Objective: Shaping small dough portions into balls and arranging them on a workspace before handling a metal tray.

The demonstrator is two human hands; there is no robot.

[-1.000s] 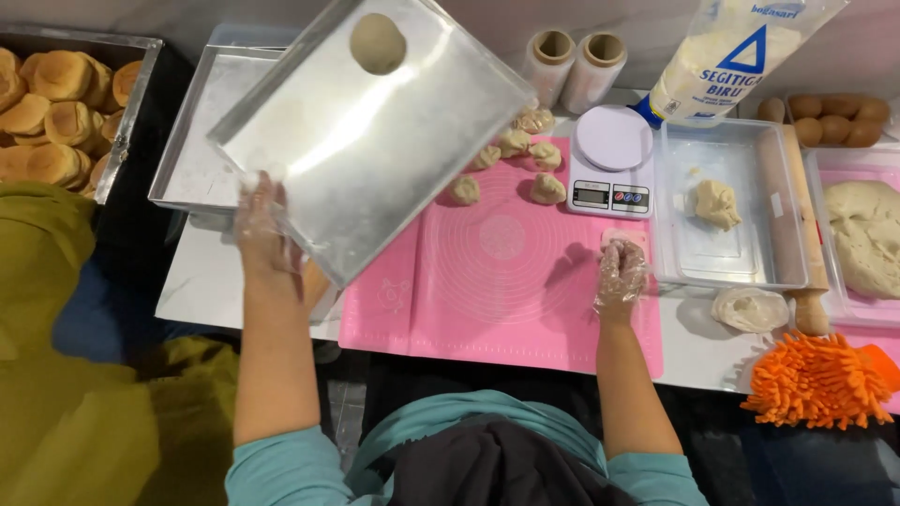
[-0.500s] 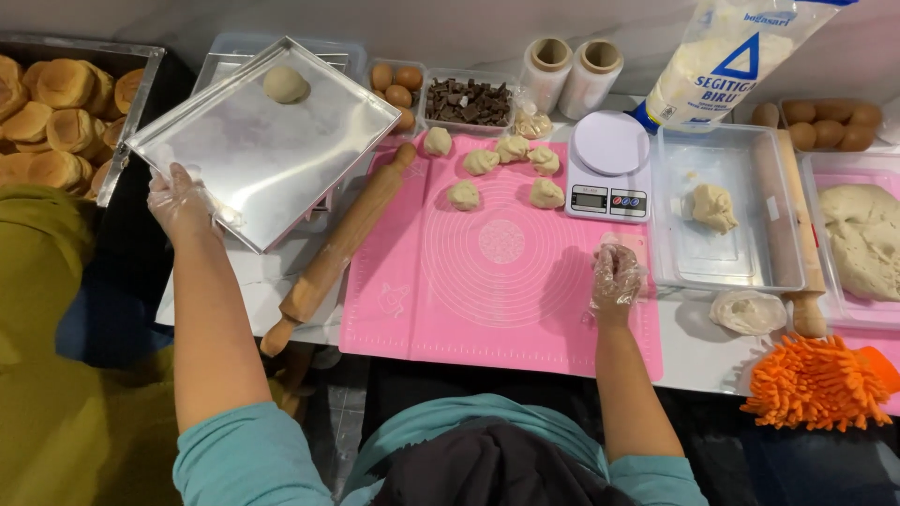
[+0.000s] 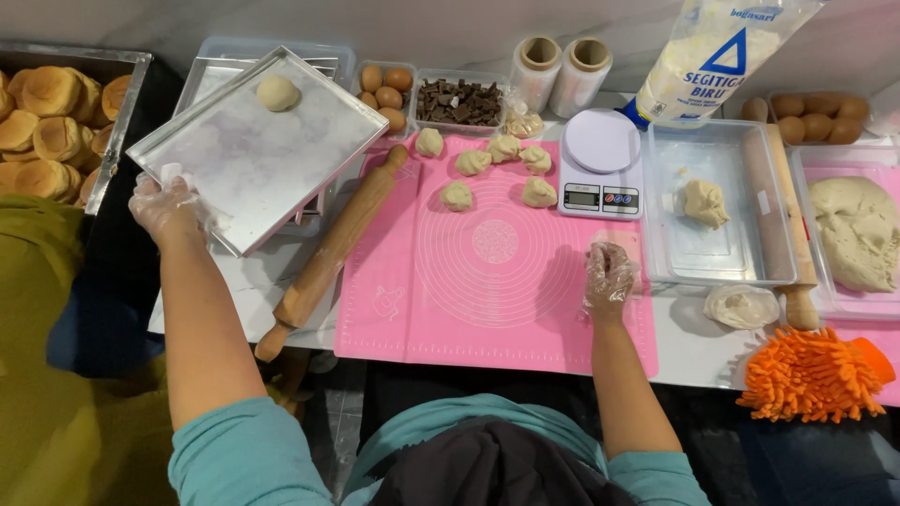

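Observation:
My left hand (image 3: 169, 208), in a thin clear glove, grips the near corner of a metal baking tray (image 3: 239, 164) held over the table's left side. One dough ball (image 3: 278, 92) sits on the tray near its far edge. My right hand (image 3: 608, 277), also gloved, rests with curled fingers on the right part of the pink silicone mat (image 3: 487, 290), holding nothing I can see. Several dough balls (image 3: 497, 164) lie at the mat's far edge. A wooden rolling pin (image 3: 328, 253) lies diagonally beside the mat's left edge.
A digital scale (image 3: 601, 169), a clear tub holding a dough piece (image 3: 703, 201), a second rolling pin (image 3: 783, 220), a large dough mass (image 3: 858, 230), eggs (image 3: 384, 86), chocolate chunks (image 3: 459, 101), film rolls (image 3: 558, 70), a flour bag (image 3: 712, 56), baked buns (image 3: 47, 122), an orange mitt (image 3: 811, 375).
My left hand has swung the tray leftward and lowered it, uncovering the rolling pin, eggs and chocolate. The right hand has stayed on the mat.

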